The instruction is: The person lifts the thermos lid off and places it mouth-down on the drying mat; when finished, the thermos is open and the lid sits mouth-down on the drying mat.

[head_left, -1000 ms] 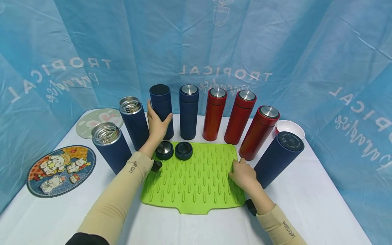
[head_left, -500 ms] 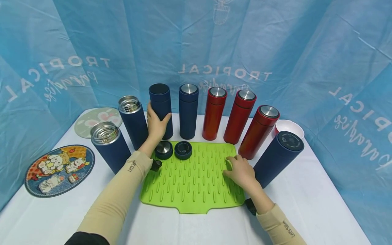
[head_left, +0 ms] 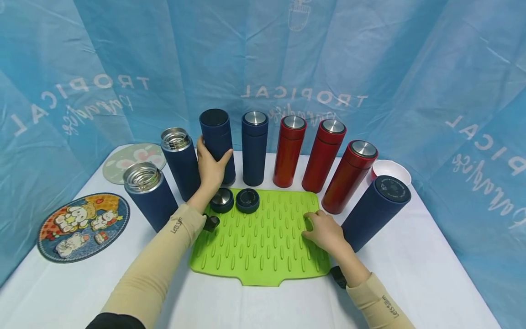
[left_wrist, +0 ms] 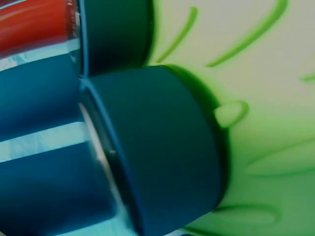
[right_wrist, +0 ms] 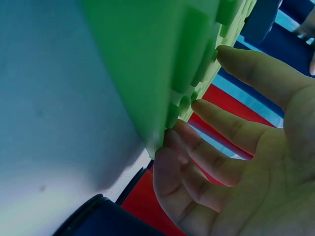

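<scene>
My left hand grips a dark blue vacuum flask with a plain black upper end, fingers and thumb round its body. Just in front, two dark blue lids lie on the green ridged mat: one silver-topped lid, one lid showing its dark face. Up close, the left wrist view shows a lid on the mat, the hand out of sight there. At the mat's right side my right hand rests with loosely bent fingers touching the mat, holding nothing.
Two lidless blue flasks stand at left. A lidded blue flask and three red flasks line the back. Another blue flask and a white bowl are at right. Two oval placemats lie left.
The flask in my left hand seems to have risen slightly. My right thumb and index finger have spread apart and moved a little left over the mat.
</scene>
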